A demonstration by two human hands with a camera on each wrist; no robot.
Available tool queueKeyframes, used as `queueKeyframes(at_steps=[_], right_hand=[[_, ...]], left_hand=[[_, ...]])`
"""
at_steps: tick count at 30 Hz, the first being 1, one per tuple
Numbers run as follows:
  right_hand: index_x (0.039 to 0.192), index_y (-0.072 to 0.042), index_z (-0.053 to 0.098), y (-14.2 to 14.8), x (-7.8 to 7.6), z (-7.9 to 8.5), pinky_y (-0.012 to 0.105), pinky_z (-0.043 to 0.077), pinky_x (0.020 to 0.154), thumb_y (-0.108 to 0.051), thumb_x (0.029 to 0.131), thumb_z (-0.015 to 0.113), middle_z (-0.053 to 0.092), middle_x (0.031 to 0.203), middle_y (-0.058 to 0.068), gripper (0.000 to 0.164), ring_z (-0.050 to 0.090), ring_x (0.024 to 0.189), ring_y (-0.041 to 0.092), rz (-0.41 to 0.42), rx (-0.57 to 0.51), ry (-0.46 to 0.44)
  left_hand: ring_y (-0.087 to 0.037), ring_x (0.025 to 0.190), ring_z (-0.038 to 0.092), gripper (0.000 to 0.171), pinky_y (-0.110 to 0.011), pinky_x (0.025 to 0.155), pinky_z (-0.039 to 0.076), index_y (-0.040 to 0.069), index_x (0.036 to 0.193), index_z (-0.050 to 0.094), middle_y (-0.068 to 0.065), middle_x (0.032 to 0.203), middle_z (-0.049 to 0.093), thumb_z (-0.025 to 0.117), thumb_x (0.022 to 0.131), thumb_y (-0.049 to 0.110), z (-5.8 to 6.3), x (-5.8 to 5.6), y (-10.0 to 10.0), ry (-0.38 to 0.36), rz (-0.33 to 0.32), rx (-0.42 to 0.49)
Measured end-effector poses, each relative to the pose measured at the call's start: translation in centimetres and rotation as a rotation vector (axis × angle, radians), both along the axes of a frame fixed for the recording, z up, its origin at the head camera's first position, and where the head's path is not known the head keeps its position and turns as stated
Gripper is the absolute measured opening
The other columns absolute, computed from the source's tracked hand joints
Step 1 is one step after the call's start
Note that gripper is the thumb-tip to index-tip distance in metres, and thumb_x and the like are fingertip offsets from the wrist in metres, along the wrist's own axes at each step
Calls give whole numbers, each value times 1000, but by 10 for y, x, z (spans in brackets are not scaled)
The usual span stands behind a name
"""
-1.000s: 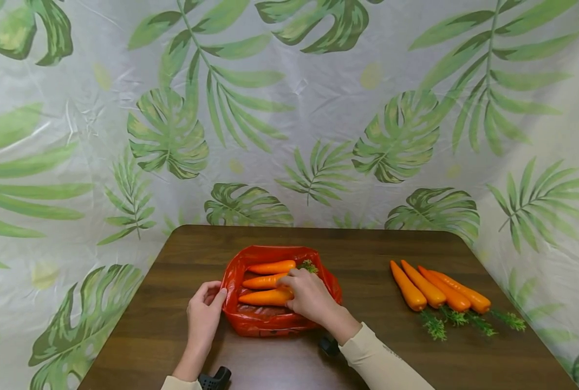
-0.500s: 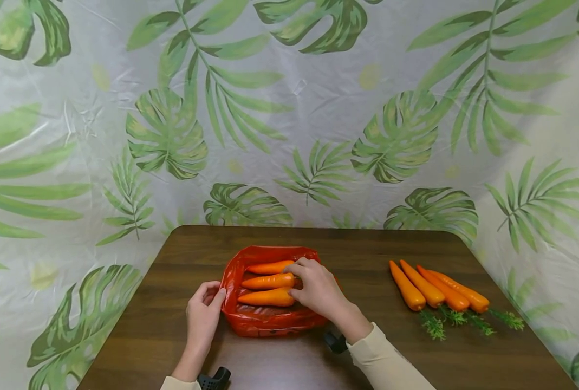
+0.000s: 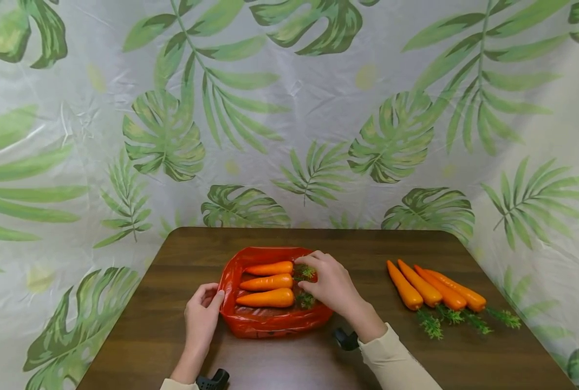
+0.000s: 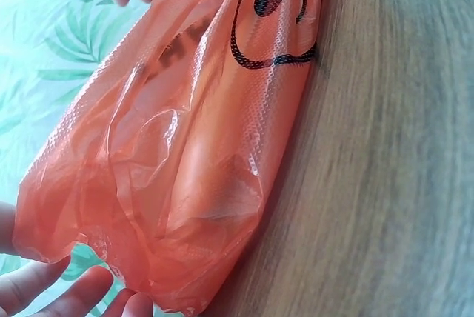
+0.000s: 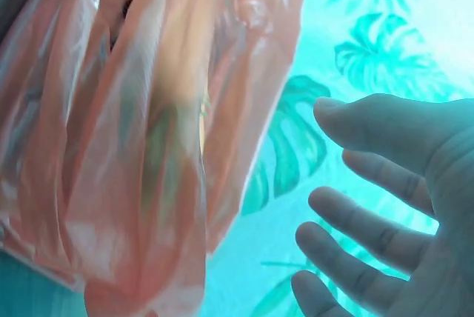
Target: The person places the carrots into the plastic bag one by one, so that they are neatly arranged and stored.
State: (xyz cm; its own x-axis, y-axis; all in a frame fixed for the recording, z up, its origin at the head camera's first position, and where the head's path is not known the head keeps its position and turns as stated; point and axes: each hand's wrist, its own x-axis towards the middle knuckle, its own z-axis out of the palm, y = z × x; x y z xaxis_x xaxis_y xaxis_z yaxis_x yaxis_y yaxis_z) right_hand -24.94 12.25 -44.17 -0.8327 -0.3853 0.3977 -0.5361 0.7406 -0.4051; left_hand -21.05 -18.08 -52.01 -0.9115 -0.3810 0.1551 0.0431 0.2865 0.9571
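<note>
A red plastic bag (image 3: 270,328) lies on the table with its mouth spread wide. Inside are three orange carrots (image 3: 266,298), side by side, green tops toward the right. My left hand (image 3: 201,317) pinches the bag's left edge between thumb and fingers; in the left wrist view the fingertips (image 4: 85,287) sit at the rim of the bag (image 4: 185,147). Over the bag's right edge hovers my right hand (image 3: 338,284), near the carrot tops. In the right wrist view this hand (image 5: 392,206) has its fingers apart and holds nothing, beside the bag's side.
Several more carrots (image 3: 430,291) with green tops lie in a row on the right part of the dark wooden table (image 3: 362,249). A leaf-patterned sheet (image 3: 313,108) hangs behind the table.
My right hand has let go of the nearest carrots in the bag and drawn back to the right, uncovering their green tops. My left hand stays at the bag's edge.
</note>
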Motion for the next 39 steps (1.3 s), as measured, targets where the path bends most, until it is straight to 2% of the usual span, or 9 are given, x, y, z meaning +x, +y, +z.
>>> queueKeyframes(at_steps=[8, 14, 19, 23, 29, 39], right_hand=[[122, -25, 71, 19, 2, 0, 38, 53, 79, -23, 78, 89, 63, 111, -10, 48, 59, 99, 18, -52, -27, 50], [122, -28, 70, 33, 5, 1, 38, 54, 78, -24, 77, 89, 63, 113, -10, 49, 60, 99, 17, -101, -32, 59], [124, -27, 69, 45, 9, 3, 42, 55, 80, -23, 77, 89, 65, 117, -3, 51, 61, 103, 19, -133, -40, 56], [124, -28, 69, 56, 13, 3, 44, 55, 80, -24, 77, 89, 65, 116, -4, 51, 62, 103, 19, -161, -53, 67], [125, -28, 68, 72, 18, -2, 45, 54, 81, -26, 78, 89, 65, 115, -5, 51, 63, 103, 22, -191, -61, 66], [127, -23, 68, 100, 24, -16, 46, 54, 84, -26, 80, 87, 65, 117, -2, 51, 63, 103, 23, -207, -110, 46]], left_hand=[[-28, 106, 63, 21, -9, 82, 46, 6, 116, 69, -14, 115, 68, 67, 98, 17, 1, 1, 1, 3, -1, 7], [-29, 106, 64, 21, -8, 81, 46, 5, 115, 69, -15, 114, 68, 67, 98, 16, 0, 1, 1, 12, -1, 19], [-29, 104, 64, 20, -8, 79, 46, 5, 114, 69, -15, 112, 69, 68, 97, 15, 0, 0, 1, 23, 4, 15], [-29, 102, 65, 19, -9, 78, 47, 5, 113, 70, -16, 110, 69, 69, 96, 14, 0, 0, 1, 32, 5, 21], [-30, 101, 65, 18, -9, 77, 48, 5, 112, 70, -16, 109, 70, 69, 96, 13, 0, 0, 0, 48, 4, 25], [-30, 101, 65, 19, -10, 77, 48, 5, 112, 70, -15, 109, 70, 69, 96, 15, -1, 1, 0, 41, 5, 21]])
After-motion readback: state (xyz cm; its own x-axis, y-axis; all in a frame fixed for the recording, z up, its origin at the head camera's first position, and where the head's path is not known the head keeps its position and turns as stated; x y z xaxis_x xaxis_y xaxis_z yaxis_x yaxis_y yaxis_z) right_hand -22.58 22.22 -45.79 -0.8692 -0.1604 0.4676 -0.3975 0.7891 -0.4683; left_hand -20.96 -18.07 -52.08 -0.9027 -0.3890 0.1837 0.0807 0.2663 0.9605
